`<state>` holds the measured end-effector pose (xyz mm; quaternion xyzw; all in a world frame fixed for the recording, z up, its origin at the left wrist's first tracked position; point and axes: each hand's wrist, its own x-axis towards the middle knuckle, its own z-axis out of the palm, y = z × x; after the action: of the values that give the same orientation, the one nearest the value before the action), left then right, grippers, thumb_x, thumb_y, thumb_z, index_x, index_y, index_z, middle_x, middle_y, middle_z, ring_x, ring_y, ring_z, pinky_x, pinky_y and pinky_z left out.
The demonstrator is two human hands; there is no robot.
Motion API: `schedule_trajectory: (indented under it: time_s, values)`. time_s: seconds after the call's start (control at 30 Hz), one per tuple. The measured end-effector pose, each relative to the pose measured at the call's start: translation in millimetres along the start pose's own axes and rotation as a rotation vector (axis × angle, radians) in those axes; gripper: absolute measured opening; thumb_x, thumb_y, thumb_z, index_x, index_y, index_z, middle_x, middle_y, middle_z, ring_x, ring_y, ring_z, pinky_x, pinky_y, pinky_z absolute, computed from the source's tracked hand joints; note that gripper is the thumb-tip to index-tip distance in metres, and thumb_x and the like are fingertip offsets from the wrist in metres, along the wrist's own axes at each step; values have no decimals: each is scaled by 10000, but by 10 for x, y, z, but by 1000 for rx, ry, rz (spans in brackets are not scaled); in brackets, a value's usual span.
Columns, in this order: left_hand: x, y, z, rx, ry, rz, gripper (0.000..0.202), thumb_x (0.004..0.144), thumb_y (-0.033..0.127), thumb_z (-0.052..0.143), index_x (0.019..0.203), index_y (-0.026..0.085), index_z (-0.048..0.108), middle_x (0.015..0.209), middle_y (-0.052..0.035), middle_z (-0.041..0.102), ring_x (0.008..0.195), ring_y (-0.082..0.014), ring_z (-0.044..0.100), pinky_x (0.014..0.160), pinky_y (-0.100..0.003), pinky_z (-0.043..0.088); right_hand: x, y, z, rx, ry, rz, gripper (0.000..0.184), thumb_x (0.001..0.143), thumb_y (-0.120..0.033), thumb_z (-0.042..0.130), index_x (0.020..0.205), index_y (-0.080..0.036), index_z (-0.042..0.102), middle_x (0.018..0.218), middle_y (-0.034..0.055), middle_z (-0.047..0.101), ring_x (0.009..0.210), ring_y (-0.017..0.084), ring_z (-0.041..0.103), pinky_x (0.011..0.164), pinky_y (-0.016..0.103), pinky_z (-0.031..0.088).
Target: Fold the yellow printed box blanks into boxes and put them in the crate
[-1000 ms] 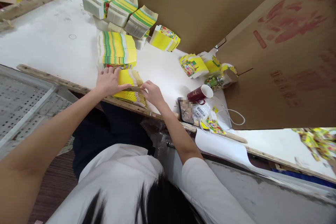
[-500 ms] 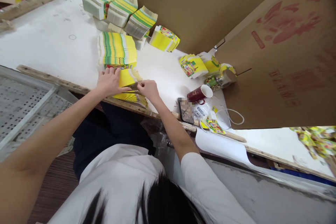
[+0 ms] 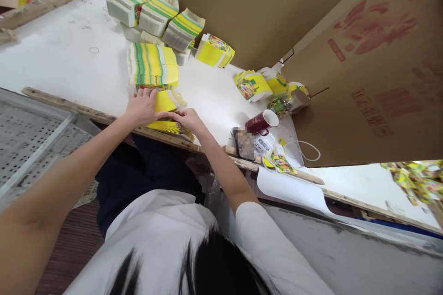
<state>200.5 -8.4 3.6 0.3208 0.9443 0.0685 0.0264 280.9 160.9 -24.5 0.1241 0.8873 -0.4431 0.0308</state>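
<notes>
My left hand is closed on a yellow folding carton, fingers over its far side and thumb along its near edge. My right hand pinches that carton's right end, its fingertips meeting my left thumb. What lies between those fingertips is hidden. Just below, at the table edge, lies a fanned row of flat yellow cartons. Right behind my left hand stands a bundle of green, yellow and white striped flat cartons.
More carton bundles are stacked at the back. A large cardboard box stands on the right. Before it are a maroon mug, a phone, a jar and a white cable. A wooden strip edges the table.
My right hand has moved slightly left along the carton's end, so its fingertips now meet my left thumb. My left hand keeps its hold. The view has shifted slightly.
</notes>
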Motion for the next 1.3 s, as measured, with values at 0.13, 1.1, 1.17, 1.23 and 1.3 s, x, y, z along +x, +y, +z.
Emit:
schedule_trajectory:
  time_s: [0.13,1.1,1.17,1.23,1.3]
  values:
    - [-1,-4,34,-19,30,-19,868,898,727,423,1472,77,391,1450,-270,492,1345,-431,463,1076,-500,363,10,47,-155,-117,66,-41,154,831,-244,660,753,-159,762,717,38,734,768,204,672,726,293,481]
    - [6,42,-9,-38,-27,-72,858,885,719,421,1497,119,377,1472,-253,470,1370,-437,432,1107,-510,321,-183,283,-303,-327,196,-306,197,972,-228,548,953,-181,738,1031,94,634,937,204,613,852,331,509]
    - [5,43,-8,-44,-29,-75,863,882,722,422,1503,125,370,1478,-252,466,1377,-441,424,1112,-515,313,-196,286,-289,-379,205,-332,160,963,-215,562,925,-195,716,1048,89,617,1003,218,591,865,330,501]
    - [6,38,4,-48,-27,-75,872,883,731,408,1518,136,351,1492,-249,455,1389,-444,410,1117,-521,302,-191,286,-284,-413,194,-349,122,939,-170,579,957,-199,697,1055,82,617,1026,219,587,881,325,495]
    - [9,32,18,-44,-23,-75,876,884,737,395,1524,141,342,1500,-249,448,1393,-446,406,1119,-524,297,-169,280,-273,-416,179,-344,155,924,-132,574,1026,-183,679,1053,83,627,993,211,601,880,315,492]
